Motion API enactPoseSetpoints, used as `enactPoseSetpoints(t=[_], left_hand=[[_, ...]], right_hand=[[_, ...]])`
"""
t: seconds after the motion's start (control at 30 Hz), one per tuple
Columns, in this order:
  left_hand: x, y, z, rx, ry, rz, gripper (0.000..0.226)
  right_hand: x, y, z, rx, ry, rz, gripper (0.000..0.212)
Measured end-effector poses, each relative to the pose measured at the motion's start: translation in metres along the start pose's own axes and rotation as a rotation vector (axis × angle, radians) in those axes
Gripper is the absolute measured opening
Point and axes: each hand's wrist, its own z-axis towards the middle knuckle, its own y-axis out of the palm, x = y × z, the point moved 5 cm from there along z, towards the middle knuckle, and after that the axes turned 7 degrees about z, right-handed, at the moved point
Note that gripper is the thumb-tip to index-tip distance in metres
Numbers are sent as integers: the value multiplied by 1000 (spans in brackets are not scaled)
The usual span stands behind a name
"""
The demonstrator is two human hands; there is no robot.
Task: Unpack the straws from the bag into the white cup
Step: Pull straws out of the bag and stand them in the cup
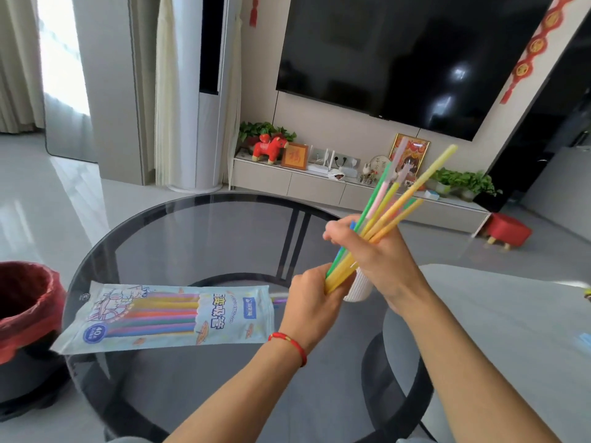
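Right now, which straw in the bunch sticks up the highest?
The yellow straw on the right of the bunch held in both hands; its tip reaches above the green straw and the pink straw beside it.

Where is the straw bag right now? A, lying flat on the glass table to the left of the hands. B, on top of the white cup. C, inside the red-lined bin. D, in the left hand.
A: the straw bag lies flat on the glass table, left of both hands, which grip the straws.
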Motion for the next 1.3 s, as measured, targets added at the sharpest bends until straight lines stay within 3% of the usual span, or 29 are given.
enactPoseSetpoints(t=[0.1, 0.17, 0.3, 0.43, 0.63, 0.77, 1.03, 1.1, 1.3], left_hand=[[5, -5, 2, 45, 14, -27, 43], [4, -6, 2, 58, 8, -60, 40], [-8, -6, -6, 45, -75, -158, 40], [-24, -13, -10, 62, -137, -155, 36], [-29, -16, -13, 60, -147, -169, 40], [-32, -16, -15, 63, -158, -196, 32], [-44, -15, -15, 84, -138, -129, 39], [-49, -13, -17, 68, -176, -115, 35], [-55, -4, -22, -60, -287, -88, 45]], right_hand=[[-2, 14, 5, 48, 22, 406, 19], [-2, 24, 9, 44, 32, 528, 15], [3, 43, 9, 23, 63, 520, 4], [8, 47, 9, -9, 85, 598, 11], [4, 53, 17, 61, 99, 601, 53], [9, 56, 13, 69, 55, 538, 64], [29, 64, 7, 31, 55, 465, 33], [34, 71, 4, -12, 68, 440, 16], [43, 60, 6, 70, 179, 580, 47]])
